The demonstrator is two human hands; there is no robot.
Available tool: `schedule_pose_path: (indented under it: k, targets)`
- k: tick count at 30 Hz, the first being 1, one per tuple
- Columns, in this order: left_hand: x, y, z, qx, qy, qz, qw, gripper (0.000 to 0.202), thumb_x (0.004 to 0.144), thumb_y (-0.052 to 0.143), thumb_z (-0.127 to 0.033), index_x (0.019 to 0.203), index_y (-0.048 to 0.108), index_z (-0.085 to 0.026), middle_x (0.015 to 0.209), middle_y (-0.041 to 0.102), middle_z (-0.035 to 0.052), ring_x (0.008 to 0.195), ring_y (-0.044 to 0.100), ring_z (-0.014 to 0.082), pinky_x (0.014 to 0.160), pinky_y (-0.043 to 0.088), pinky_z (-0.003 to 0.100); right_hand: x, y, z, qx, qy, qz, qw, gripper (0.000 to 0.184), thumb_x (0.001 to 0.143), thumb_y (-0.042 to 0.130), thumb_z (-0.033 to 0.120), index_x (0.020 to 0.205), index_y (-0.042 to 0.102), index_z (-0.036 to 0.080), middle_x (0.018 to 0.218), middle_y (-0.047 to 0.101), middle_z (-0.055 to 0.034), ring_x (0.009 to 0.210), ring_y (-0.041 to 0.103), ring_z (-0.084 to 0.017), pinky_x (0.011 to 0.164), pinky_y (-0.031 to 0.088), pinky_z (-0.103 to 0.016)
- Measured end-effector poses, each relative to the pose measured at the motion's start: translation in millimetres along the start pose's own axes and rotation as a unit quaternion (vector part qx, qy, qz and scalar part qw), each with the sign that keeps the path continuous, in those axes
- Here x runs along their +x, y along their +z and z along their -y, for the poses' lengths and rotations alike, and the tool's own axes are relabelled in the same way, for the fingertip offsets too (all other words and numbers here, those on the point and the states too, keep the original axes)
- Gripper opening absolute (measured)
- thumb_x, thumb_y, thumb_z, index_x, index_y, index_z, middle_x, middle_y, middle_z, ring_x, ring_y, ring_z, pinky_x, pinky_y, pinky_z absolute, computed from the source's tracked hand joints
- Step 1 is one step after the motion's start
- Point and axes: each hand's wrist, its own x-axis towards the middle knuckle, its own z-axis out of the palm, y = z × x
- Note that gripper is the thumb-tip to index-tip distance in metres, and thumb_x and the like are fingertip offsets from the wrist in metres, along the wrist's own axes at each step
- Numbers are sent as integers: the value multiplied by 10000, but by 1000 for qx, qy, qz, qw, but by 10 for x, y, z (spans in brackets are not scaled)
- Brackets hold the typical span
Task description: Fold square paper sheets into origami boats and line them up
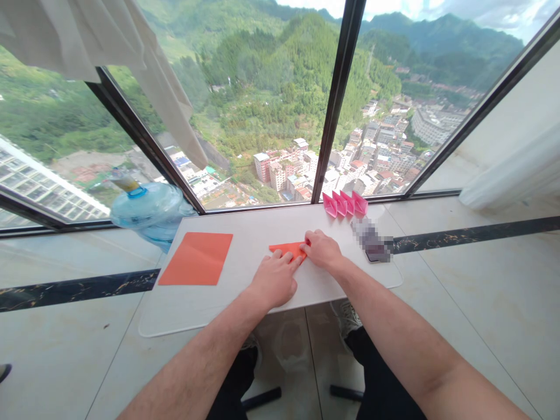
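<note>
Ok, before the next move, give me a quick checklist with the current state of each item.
1. Left hand on the folded orange paper: ok, its fingers rest on it.
2. Right hand on the same paper: ok, fingertips at its right end.
3. Paper's edges lined up: cannot tell, the fingers cover part of it.
4. Flat orange sheet clear of both hands: ok, it lies apart on the left of the white table.
5. Pink folded pieces clear of both hands: ok, in a row by the window.
6. Blurred item beyond the right hand identified: cannot tell, it is pixelated.
</note>
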Motion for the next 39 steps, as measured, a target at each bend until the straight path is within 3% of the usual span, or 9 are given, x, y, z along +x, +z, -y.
schedule_pose_path:
  k: [7, 13, 30, 39]
  targets:
    - [0, -16, -23, 7, -3, 4, 1000, 647, 836, 478, -256, 1483, 464, -237, 1227, 629, 111, 1091, 518, 321, 864, 436, 450, 28, -21, -39, 23, -8, -2, 1000, 185, 895, 569, 416, 933, 615, 241, 997, 627, -45, 780, 591, -172, 663, 369, -287]
    - [22, -19, -32, 9, -5, 11, 1000, 642, 829, 474, -254, 1471, 473, -232, 1223, 628, 114, 1095, 516, 322, 862, 433, 448, 85, -117, -210, 92, -18, 25, 995, 98, 810, 632, 258, 893, 673, 226, 976, 652, -28, 817, 601, -142, 708, 403, -245]
    - [16, -35, -33, 3, -14, 20, 1000, 642, 834, 492, -251, 1476, 465, -257, 1243, 624, 114, 1131, 513, 320, 908, 431, 448, 76, -122, -138, 16, -4, 26, 1000, 164, 912, 560, 328, 947, 681, 224, 1075, 657, -51, 875, 609, -162, 699, 388, -268]
    - [13, -5, -25, 12, -7, 7, 1000, 629, 835, 481, -244, 1464, 483, -241, 1223, 631, 116, 1108, 518, 328, 886, 438, 461, 11, -136, -117, 6, 22, 6, 1000, 260, 823, 664, 459, 955, 630, 238, 1039, 647, -35, 826, 608, -168, 662, 378, -273]
